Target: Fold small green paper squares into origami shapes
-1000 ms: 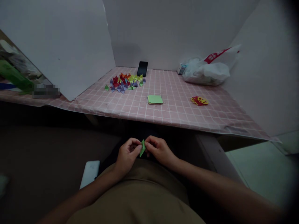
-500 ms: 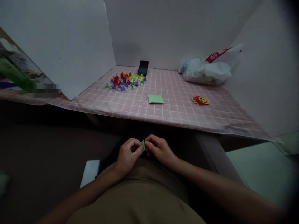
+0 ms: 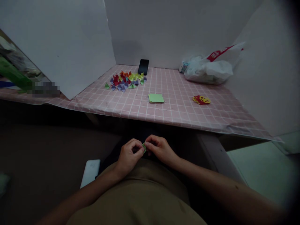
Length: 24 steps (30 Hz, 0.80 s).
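Note:
Below the table edge, over my lap, my left hand point(image 3: 128, 155) and my right hand point(image 3: 158, 149) meet with fingertips pinched together. Between them sits a small folded green paper piece point(image 3: 143, 147), mostly covered by my fingers. Both hands are closed on it. On the pink checked table point(image 3: 178, 109) lies a stack of green paper squares point(image 3: 156, 98), and farther back a heap of several folded paper pieces point(image 3: 125, 81) in red, orange, yellow, green and purple.
A black phone point(image 3: 143, 67) leans against the back wall. A white plastic bag point(image 3: 208, 70) sits back right, and a red and yellow paper cut-out point(image 3: 201, 99) lies to the right. White boards wall in the table. A white device point(image 3: 90, 172) rests by my left thigh.
The green paper has been folded smaller and is now nearly hidden between my fingertips. My hands stay in the same place over my lap.

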### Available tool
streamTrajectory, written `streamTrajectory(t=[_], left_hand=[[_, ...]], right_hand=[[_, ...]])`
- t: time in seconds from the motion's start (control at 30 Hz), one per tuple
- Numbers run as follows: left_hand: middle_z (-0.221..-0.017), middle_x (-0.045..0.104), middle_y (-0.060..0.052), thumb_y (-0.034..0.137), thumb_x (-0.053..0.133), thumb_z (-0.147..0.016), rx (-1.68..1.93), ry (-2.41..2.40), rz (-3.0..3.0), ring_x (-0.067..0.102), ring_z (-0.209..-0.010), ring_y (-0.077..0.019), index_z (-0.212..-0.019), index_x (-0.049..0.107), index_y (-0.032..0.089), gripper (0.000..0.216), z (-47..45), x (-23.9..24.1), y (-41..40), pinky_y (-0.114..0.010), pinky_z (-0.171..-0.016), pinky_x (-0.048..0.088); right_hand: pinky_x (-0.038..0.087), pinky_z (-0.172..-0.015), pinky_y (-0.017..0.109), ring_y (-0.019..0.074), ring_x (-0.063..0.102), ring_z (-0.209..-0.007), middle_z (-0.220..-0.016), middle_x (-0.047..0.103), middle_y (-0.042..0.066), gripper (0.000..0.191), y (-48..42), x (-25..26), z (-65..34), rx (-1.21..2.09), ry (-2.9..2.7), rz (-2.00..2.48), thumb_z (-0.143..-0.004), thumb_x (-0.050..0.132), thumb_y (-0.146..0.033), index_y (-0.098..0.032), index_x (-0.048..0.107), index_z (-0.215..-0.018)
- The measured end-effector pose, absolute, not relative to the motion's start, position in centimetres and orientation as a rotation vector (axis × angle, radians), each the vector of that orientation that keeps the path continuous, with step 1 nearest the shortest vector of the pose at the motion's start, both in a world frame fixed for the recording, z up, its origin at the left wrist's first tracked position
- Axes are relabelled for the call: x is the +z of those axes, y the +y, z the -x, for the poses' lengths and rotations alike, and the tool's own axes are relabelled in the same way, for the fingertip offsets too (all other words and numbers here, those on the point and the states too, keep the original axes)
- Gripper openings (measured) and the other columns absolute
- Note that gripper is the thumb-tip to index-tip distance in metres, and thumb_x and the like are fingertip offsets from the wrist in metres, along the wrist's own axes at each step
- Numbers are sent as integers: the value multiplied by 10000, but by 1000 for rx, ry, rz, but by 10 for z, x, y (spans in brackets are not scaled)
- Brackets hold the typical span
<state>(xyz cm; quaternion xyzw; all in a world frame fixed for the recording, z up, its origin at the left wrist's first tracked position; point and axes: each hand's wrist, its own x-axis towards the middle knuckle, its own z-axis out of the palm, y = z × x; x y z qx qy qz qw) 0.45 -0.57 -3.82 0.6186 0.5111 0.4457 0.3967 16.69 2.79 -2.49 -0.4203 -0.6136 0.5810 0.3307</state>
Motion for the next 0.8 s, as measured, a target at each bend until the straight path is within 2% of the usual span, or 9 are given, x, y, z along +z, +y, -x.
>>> streamTrajectory(t=[0.37,0.53,0.8], left_hand=[[-761,591,-7,229,635,-788,1101,1224,-1348,547,-706,-133,-683,543,171,151,-4,-44,-4,-257,-663,436],[-690,536,46,251,707,-716,1077,1194,-1140,508,-630,-108,-789,521,183,211,-6,-40,-3,-234,-606,413],[-718,557,45,270,755,-679,1127,1157,-968,519,-659,-102,-802,517,179,283,-6,-41,-2,-223,-623,411]], right_hand=[[381,-472,216,95,528,-478,-597,570,-21,170,27,-25,-167,1502,-1608,1145,-832,563,-276,-164,564,-704],[385,-479,219,97,527,-482,-599,576,-17,180,27,-24,-167,1471,-1615,1144,-836,559,-283,-164,559,-702],[419,-503,223,91,548,-500,-642,590,-21,171,29,-29,-166,1653,-1502,1084,-800,613,-316,-160,575,-743]])
